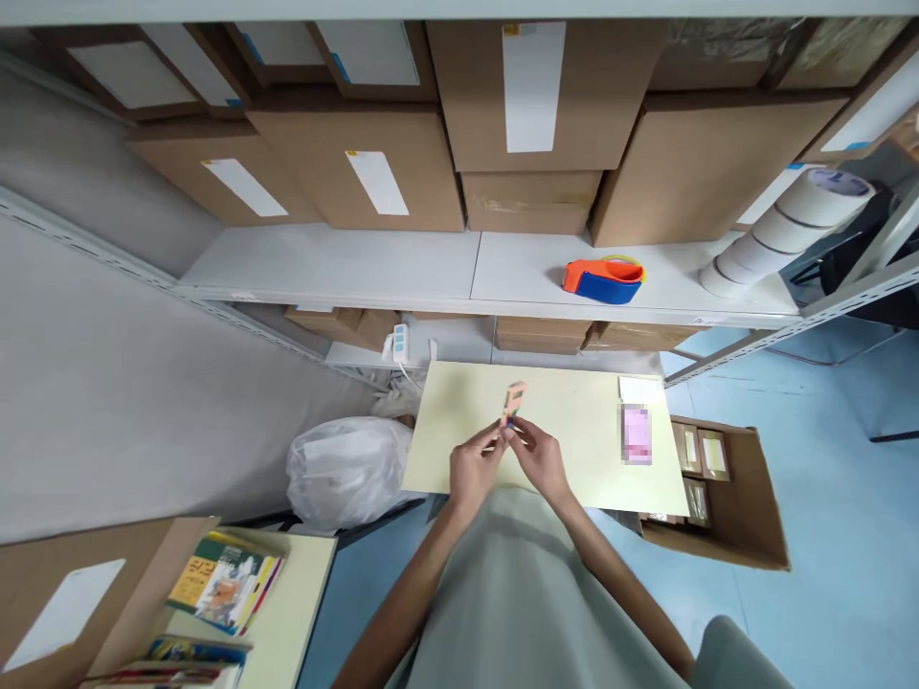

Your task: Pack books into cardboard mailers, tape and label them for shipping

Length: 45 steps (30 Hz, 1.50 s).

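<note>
Left hand (pixel 474 466): fingertips pinching the lower end of the small orange tool (pixel 512 403); steady it there
Right hand (pixel 540 456): pinching the same end from the other side; small moves only
Orange tool: upright, just above the pale table (pixel 574 459); what it is, too small to tell
Nearby: pink item (pixel 636 433) lying apart to the right; tape dispenser (pixel 603 278) on the shelf (pixel 402 268)

Both bare forearms reached forward from the body and converged. The left hand (pixel 474 469) and the right hand (pixel 540 459) met close together, fingertips nearly touching, each grip pinched shut with the fingers curled inward. The wrists stayed low, the palms turned toward each other.
</note>
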Each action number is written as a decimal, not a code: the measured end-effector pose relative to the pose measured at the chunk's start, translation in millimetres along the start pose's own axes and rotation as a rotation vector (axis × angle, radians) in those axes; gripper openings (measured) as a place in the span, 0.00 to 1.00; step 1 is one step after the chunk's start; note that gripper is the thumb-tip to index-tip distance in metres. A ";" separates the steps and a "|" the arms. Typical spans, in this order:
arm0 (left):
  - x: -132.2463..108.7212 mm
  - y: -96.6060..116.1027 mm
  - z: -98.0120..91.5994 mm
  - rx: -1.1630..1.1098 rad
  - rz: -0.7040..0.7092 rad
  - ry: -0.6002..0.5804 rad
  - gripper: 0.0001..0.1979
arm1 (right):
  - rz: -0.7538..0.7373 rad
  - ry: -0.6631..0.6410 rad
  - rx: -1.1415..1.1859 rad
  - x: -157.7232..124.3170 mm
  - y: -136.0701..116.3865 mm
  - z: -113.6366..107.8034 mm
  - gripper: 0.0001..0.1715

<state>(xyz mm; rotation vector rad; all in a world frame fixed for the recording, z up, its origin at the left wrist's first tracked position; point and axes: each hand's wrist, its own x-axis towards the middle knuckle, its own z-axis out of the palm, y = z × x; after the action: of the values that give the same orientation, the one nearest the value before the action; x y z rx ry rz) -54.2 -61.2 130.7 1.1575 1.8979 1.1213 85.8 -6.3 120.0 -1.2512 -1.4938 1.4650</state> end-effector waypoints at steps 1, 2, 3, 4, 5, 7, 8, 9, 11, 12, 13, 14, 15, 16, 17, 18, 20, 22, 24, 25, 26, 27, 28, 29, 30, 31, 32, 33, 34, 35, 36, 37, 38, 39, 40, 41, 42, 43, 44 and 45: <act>-3.3 3.8 5.7 0.052 0.050 -0.024 0.16 | 0.001 -0.001 -0.009 0.3 0.4 2.3 0.32; -6.4 6.8 9.8 0.093 0.091 -0.047 0.16 | 0.002 0.017 -0.036 1.3 0.9 3.3 0.31; -8.9 8.7 12.3 0.117 0.121 -0.072 0.16 | 0.002 0.047 -0.075 3.2 1.5 2.7 0.32; -10.6 9.4 12.9 0.115 0.135 -0.099 0.17 | 0.001 0.076 -0.112 5.9 1.9 0.5 0.34; -11.5 9.0 11.7 0.084 0.130 -0.130 0.18 | 0.000 0.097 -0.135 9.2 2.2 -3.1 0.35; -10.6 5.7 4.2 -0.048 0.071 -0.197 0.24 | -0.004 0.102 -0.125 16.7 1.0 -13.2 0.36; -9.1 3.4 -1.7 -0.126 0.030 -0.220 0.27 | -0.004 0.088 -0.094 20.3 -0.7 -18.8 0.36; -7.1 1.1 -8.3 -0.196 -0.005 -0.225 0.29 | -0.004 0.069 -0.052 23.5 -3.3 -24.4 0.36; -2.7 -2.1 -22.7 -0.282 -0.023 -0.172 0.32 | 0.001 0.018 0.051 27.9 -10.4 -34.2 0.35; -0.6 -2.5 -29.6 -0.302 -0.007 -0.123 0.33 | 0.006 -0.013 0.105 28.8 -14.4 -38.1 0.35; 1.3 -1.8 -35.8 -0.320 0.010 -0.073 0.34 | 0.013 -0.049 0.159 28.9 -18.4 -41.1 0.34; 2.9 -0.2 -41.1 -0.347 0.012 -0.041 0.35 | 0.024 -0.088 0.211 28.4 -22.0 -43.4 0.33; 4.3 2.3 -45.2 -0.385 -0.010 -0.034 0.37 | 0.039 -0.128 0.258 27.4 -25.0 -44.8 0.33; 5.4 5.6 -48.2 -0.430 -0.054 -0.053 0.38 | 0.057 -0.166 0.299 26.1 -27.3 -45.4 0.32; 6.5 9.5 -50.1 -0.475 -0.110 -0.095 0.39 | 0.073 -0.198 0.332 24.8 -28.9 -45.4 0.32; 7.5 13.6 -50.8 -0.512 -0.163 -0.146 0.40 | 0.086 -0.226 0.356 23.6 -30.0 -45.1 0.32; 9.4 21.8 -49.8 -0.550 -0.225 -0.233 0.40 | 0.094 -0.263 0.373 22.0 -31.2 -44.1 0.32; 10.9 28.6 -47.0 -0.554 -0.236 -0.274 0.37 | 0.088 -0.277 0.364 21.5 -32.5 -44.2 0.32; 11.4 33.1 -43.9 -0.540 -0.241 -0.277 0.34 | 0.078 -0.275 0.351 21.3 -34.7 -45.9 0.32; 11.3 34.5 -42.6 -0.526 -0.242 -0.274 0.33 | 0.073 -0.273 0.343 21.1 -36.1 -47.2 0.32; 10.9 35.4 -41.4 -0.511 -0.240 -0.270 0.33 | 0.070 -0.272 0.334 20.8 -37.4 -48.5 0.32; 10.3 35.9 -40.3 -0.496 -0.237 -0.267 0.33 | 0.068 -0.273 0.326 20.4 -38.4 -49.8 0.33; 9.6 35.9 -39.4 -0.484 -0.232 -0.268 0.32 | 0.067 -0.275 0.319 20.2 -38.9 -50.8 0.33; 8.8 35.7 -38.7 -0.475 -0.226 -0.265 0.32 | 0.069 -0.281 0.314 20.2 -38.5 -51.4 0.33; 8.1 35.2 -38.1 -0.470 -0.217 -0.260 0.32 | 0.070 -0.286 0.309 20.4 -37.2 -51.6 0.33; 7.6 34.5 -37.8 -0.465 -0.205 -0.249 0.31 | 0.068 -0.284 0.302 21.1 -34.8 -51.3 0.33; 7.4 33.8 -37.6 -0.456 -0.191 -0.233 0.29 | 0.060 -0.264 0.291 22.0 -31.6 -50.5 0.33; 7.4 33.0 -37.7 -0.439 -0.174 -0.211 0.28 | 0.046 -0.216 0.271 23.1 -27.7 -49.1 0.33; 7.5 32.5 -37.7 -0.412 -0.154 -0.184 0.27 | 0.030 -0.144 0.243 24.1 -23.8 -47.0 0.33; 7.7 32.2 -37.6 -0.379 -0.135 -0.149 0.26 | 0.017 -0.064 0.213 24.5 -20.1 -44.3 0.34; 7.7 32.3 -37.0 -0.339 -0.116 -0.110 0.25 | 0.012 0.002 0.191 24.2 -17.3 -40.8 0.34; 7.1 32.9 -35.8 -0.298 -0.097 -0.068 0.24 | 0.015 0.035 0.178 22.9 -15.5 -36.5 0.34; 5.9 34.0 -33.7 -0.256 -0.076 -0.034 0.23 | 0.023 0.029 0.178 20.4 -15.0 -31.5 0.34; 3.7 35.4 -30.7 -0.215 -0.055 -0.014 0.22 | 0.028 -0.005 0.188 16.8 -15.5 -26.0 0.34; 0.7 37.0 -26.6 -0.175 -0.032 -0.008 0.19 | 0.024 -0.055 0.200 12.6 -16.8 -20.3 0.33; -3.0 38.4 -21.9 -0.136 -0.008 -0.012 0.17 | 0.009 -0.099 0.204 8.2 -18.5 -15.0 0.32; -7.3 39.3 -16.9 -0.101 0.019 -0.020 0.15 | -0.011 -0.126 0.200 4.2 -20.0 -10.7 0.30; -11.7 39.2 -12.0 -0.072 0.046 -0.026 0.14 | -0.029 -0.139 0.191 1.0 -20.9 -7.8 0.29; -15.6 37.8 -8.0 -0.052 0.070 -0.036 0.15 | -0.038 -0.142 0.180 -0.7 -21.0 -6.8 0.28; -18.7 35.0 -5.2 -0.045 0.084 -0.054 0.16 | -0.040 -0.137 0.169 -1.0 -20.4 -7.6 0.29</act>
<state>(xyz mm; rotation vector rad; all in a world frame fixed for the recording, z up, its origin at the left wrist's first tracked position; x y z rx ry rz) -38.3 -71.3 166.0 1.2399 1.7893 1.1602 89.9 -2.7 141.1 -1.0330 -1.4398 1.6421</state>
